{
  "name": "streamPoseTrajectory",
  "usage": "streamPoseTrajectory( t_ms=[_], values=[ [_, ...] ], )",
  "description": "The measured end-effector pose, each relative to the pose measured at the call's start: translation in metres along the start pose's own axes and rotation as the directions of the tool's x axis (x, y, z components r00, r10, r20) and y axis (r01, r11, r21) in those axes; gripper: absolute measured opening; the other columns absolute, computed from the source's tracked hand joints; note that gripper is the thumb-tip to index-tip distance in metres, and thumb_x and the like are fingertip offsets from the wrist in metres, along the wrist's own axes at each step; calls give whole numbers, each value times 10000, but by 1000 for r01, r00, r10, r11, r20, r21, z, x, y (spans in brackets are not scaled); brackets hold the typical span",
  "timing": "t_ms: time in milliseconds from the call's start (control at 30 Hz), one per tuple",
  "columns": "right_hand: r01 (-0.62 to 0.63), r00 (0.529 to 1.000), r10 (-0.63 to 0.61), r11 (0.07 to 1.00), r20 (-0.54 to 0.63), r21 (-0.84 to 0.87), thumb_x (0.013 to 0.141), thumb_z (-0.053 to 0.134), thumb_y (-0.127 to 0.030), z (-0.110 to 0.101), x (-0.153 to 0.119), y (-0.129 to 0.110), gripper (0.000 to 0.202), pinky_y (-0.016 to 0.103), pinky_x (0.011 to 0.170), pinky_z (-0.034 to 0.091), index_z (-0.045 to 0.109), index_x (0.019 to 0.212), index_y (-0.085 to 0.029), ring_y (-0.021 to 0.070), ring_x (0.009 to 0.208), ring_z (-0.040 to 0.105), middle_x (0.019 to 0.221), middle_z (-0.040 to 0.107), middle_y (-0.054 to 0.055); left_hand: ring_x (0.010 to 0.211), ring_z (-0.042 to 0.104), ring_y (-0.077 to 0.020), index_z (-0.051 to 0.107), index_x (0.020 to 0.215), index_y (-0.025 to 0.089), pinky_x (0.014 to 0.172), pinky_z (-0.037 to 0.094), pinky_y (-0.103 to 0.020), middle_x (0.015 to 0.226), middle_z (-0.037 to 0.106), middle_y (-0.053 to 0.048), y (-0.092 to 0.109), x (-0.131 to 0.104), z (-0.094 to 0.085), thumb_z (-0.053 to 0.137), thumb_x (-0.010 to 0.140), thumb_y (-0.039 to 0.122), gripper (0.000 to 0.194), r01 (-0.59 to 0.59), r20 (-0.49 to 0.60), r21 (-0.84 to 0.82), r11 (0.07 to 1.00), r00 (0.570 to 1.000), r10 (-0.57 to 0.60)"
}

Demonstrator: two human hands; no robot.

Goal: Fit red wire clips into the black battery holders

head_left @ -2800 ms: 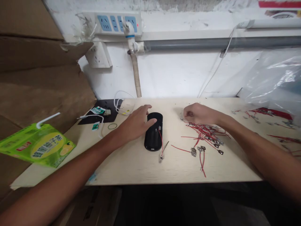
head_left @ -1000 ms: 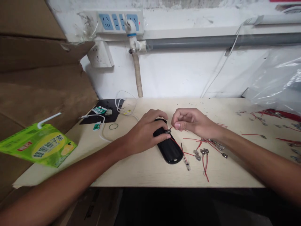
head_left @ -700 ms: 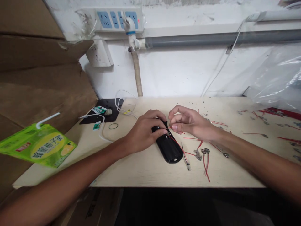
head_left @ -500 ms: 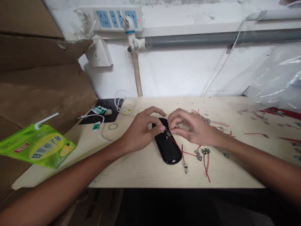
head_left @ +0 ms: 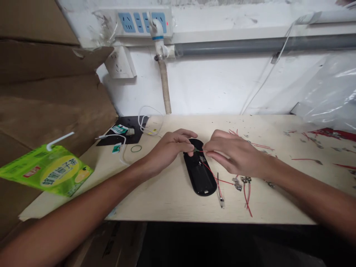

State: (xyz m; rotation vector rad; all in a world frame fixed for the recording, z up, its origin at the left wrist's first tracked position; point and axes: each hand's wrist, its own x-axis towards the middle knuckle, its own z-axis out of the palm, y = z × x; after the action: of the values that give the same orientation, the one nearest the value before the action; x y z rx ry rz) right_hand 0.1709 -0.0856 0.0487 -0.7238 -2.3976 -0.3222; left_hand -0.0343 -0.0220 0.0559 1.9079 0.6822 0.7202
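Note:
A black, elongated plastic casing (head_left: 198, 181) with rounded ends lies on the table between my hands. Over its far half, my left hand (head_left: 175, 147) pinches a small dark green piece (head_left: 196, 150), mostly covered by the fingertips. My right hand (head_left: 232, 152) has thumb and forefinger closed on a short red wire (head_left: 201, 151) that runs to this piece. Inside the casing sits a small metal part (head_left: 200, 160). Another red wire (head_left: 210, 171) trails from there over the casing's right edge towards metal tabs (head_left: 237, 184). A small component with red and black leads (head_left: 221, 202) rests beside the casing.
Several metal tabs with red wires (head_left: 246, 181) are scattered to the right. At left are a green drink pouch with a straw (head_left: 62, 170), a white cable (head_left: 124, 148) and a cardboard box (head_left: 55, 100). A power strip (head_left: 141, 23) is on the wall behind.
My right hand has drawn slightly rightward and turned, its fingers now more closed. A short stretch of red wire shows between the hands. The whole view has shifted a little.

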Motion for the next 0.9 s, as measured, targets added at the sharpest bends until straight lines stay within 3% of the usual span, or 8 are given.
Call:
streamPoseTrajectory(
  t_ms=[233, 333, 433, 633, 700, 767, 900],
  values=[
    [-259, 960, 279, 885, 5, 387, 882, 511, -111, -1, -4, 2, 163, 261, 605, 404, 511, 1029, -182, 116, 686, 491, 767, 525, 0, 1102, 560, -227, 640, 563, 163, 1020, 360, -414, 1132, 614, -46, -2, 3, -4, 559, 744, 238, 212, 15, -35, 125, 992, 999, -11],
    [-382, 900, 431, 693, 73, 612, 865, 534, -103, -4, -2, -1, 213, 247, 543, 360, 462, 1038, -202, 99, 599, 437, 683, 493, -40, 1162, 514, -221, 637, 581, 172, 1024, 352, -394, 1181, 583, -31, -1, 3, -3, 574, 741, 235, 183, -34, -18, 186, 982, 999, 38],
    [-424, 854, 493, 468, 170, 776, 863, 570, -132, -5, -1, 1, 175, 227, 468, 275, 473, 992, -199, 71, 501, 345, 608, 455, -68, 1213, 471, -216, 637, 608, 177, 1037, 331, -382, 1205, 561, -29, 0, 2, -3, 594, 734, 234, 144, -72, 4, 190, 979, 997, 73],
    [-240, 926, 317, 75, 205, 968, 826, 631, -334, 6, -5, 13, 306, 297, 599, 398, 552, 1050, -142, 153, 715, 528, 786, 590, 48, 1203, 486, -245, 651, 573, 173, 1050, 294, -402, 1137, 611, -49, -4, 4, -6, 626, 708, 242, 153, 39, -1, -112, 993, 999, -39],
    [-272, 919, 310, 54, 243, 961, 842, 614, -268, 12, -7, 15, 250, 288, 601, 409, 570, 1052, -139, 142, 711, 539, 804, 613, 57, 1216, 474, -258, 659, 562, 174, 1056, 279, -405, 1085, 636, -55, -5, 4, -6, 638, 686, 226, 136, 66, -16, -219, 973, 997, -71],
    [-313, 899, 348, 91, 265, 945, 843, 614, -188, 18, -8, 14, 240, 268, 602, 423, 574, 1077, -153, 122, 706, 551, 824, 639, 52, 1220, 469, -265, 662, 549, 173, 1062, 265, -410, 1056, 649, -60, -6, 5, -5, 641, 671, 209, 129, 99, 13, -280, 955, 995, -100],
    [-343, 867, 433, 162, 245, 925, 810, 661, -160, 25, -7, 8, 274, 246, 615, 475, 600, 1077, -170, 107, 721, 604, 853, 683, 40, 1195, 487, -270, 663, 544, 184, 1057, 272, -445, 1015, 666, -53, -7, 5, -2, 624, 681, 198, 144, 138, 107, -287, 948, 988, -111]
  ],
)
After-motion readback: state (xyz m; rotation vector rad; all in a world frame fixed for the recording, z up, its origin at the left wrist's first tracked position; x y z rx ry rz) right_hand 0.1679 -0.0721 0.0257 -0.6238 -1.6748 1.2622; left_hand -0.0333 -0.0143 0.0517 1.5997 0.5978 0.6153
